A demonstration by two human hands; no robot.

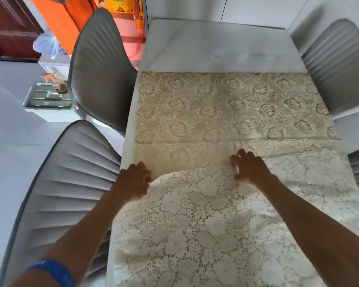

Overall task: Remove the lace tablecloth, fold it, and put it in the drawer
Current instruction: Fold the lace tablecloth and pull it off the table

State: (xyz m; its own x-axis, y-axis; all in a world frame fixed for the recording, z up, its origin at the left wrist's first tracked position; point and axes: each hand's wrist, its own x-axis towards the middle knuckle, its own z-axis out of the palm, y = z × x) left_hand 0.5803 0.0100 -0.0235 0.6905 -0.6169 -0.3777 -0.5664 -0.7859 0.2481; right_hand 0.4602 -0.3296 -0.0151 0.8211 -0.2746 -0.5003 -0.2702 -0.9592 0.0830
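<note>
A cream lace tablecloth (226,112) lies across the near two thirds of a white table (216,46), partly folded over on itself. Its far part looks golden and doubled, while the near flap (195,224) is paler and lies over it with a curved edge. My left hand (134,181) is closed on the left end of that curved edge at the table's left side. My right hand (249,167) pinches the same edge near the middle, fingers bent onto the lace. No drawer is in view.
Two grey ribbed chairs (100,75) (56,193) stand along the table's left side, and another (338,65) on the right. A pale lidded storage box (48,100) sits on the floor at left. Orange bags (71,19) stand beyond the far chair.
</note>
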